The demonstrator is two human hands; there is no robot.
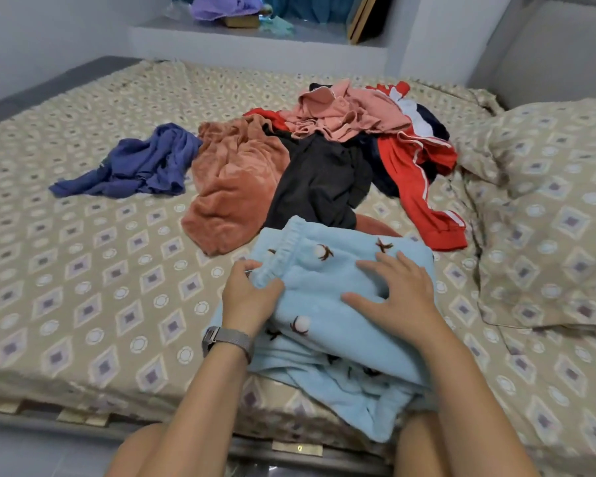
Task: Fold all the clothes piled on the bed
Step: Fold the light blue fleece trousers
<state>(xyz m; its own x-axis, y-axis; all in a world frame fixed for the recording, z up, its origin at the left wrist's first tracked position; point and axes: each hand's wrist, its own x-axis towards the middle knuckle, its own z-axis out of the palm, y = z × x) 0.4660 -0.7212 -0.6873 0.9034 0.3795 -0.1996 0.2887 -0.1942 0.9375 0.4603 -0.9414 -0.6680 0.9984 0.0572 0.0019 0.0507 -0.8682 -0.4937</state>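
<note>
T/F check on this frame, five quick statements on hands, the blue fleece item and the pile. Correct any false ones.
1. The left hand grips the elastic waistband of the light blue fleece garment. True.
2. The right hand is lifted clear of the garment. False: it rests flat on it, fingers spread.
3. A watch is on the left wrist. True.
4. The navy garment lies on top of the pink shirt. False: it lies apart, left of the pile.
5. The red jacket lies beside the pillow. True.
</note>
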